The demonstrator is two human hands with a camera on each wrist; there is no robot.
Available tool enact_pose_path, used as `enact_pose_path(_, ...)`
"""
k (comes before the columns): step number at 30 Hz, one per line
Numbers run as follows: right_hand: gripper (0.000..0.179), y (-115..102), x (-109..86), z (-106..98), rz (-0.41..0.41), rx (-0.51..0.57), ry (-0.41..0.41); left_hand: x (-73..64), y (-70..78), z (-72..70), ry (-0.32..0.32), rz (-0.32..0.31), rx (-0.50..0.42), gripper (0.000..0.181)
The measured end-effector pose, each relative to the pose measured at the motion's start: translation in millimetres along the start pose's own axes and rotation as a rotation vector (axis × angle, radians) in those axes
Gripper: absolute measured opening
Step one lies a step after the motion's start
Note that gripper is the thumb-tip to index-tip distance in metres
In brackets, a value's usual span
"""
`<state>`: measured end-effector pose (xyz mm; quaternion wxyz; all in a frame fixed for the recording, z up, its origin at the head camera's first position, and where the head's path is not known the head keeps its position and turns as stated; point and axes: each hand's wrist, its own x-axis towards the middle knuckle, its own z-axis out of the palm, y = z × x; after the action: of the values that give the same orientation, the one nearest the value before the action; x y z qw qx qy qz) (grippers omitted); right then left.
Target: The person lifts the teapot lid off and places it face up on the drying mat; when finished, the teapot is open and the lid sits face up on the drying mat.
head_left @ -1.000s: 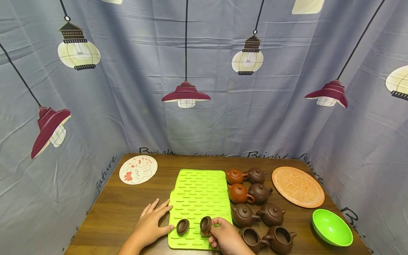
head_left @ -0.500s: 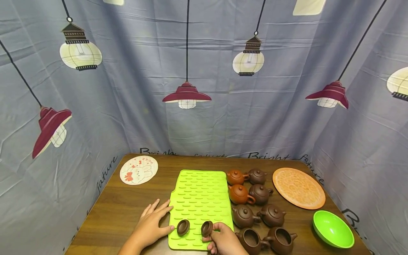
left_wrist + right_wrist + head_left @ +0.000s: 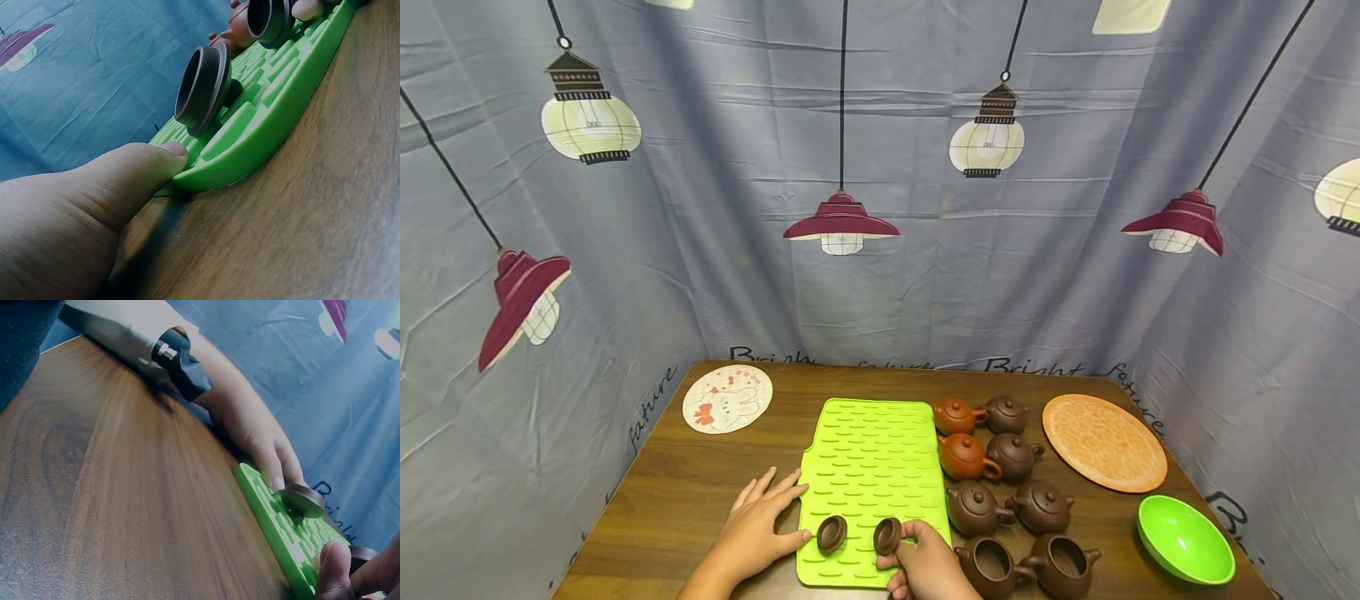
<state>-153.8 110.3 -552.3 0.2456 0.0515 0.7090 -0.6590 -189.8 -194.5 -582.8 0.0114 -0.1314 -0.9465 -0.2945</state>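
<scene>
My left hand [image 3: 757, 531] lies spread at the left edge of a green ridged mat [image 3: 872, 467], its thumb on the mat's rim. Just beyond that thumb, a dark brown teapot lid [image 3: 832, 534] rests tilted on the mat, hollow underside up; its knob shows beneath in the left wrist view. My right hand [image 3: 929, 565] pinches a second brown teapot lid [image 3: 887, 536] low over the mat's near right part, its underside also turned up. Two brown teapots without lids, one nearer [image 3: 988, 565] and one farther right [image 3: 1062, 562], stand to the right of this hand.
Behind the lidless pots stand several lidded teapots, brown [image 3: 1043, 506] and orange-red [image 3: 964, 456], along the mat's right side. A green bowl [image 3: 1186, 540] and a round orange mat [image 3: 1105, 442] lie farther right. A round rabbit-print mat [image 3: 727, 399] is at the back left.
Over the last second my right hand has drawn slightly down and left, and the lid in it is lower on the mat. My left hand and the other lid have stayed in place.
</scene>
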Motion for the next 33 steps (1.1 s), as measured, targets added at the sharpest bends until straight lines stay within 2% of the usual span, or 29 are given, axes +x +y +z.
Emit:
enact_pose_path(6,0.024,1,-1.5,1,-0.008,0.004,0.013,-0.4,-0.9,0.4,-0.005,0.003,-0.012,0.075)
enact_pose_path(12,0.037,1,-2.1,-4,0.007,0.02,0.007,-1.9,-0.6,1.0,-0.006,0.003,-0.017,0.074)
enact_pose_path(17,0.05,-5,-7.1,-9,-0.015,-0.018,0.02,-1.1,0.1,-0.3,-0.012,0.003,-0.025,0.075)
enact_pose_path(21,0.053,-11,-11.4,-9,-0.046,-0.06,0.033,-0.2,0.0,-2.0,-0.007,0.005,-0.023,0.075)
enact_pose_path(27,0.053,-17,-17.7,-8,-0.074,-0.099,0.05,0.1,-0.4,-1.9,-0.007,0.008,-0.026,0.074)
enact_pose_path(33,0.04,-23,-21.0,-13,-0.15,-0.186,0.074,-0.4,-1.6,0.0,-0.008,0.008,-0.015,0.074)
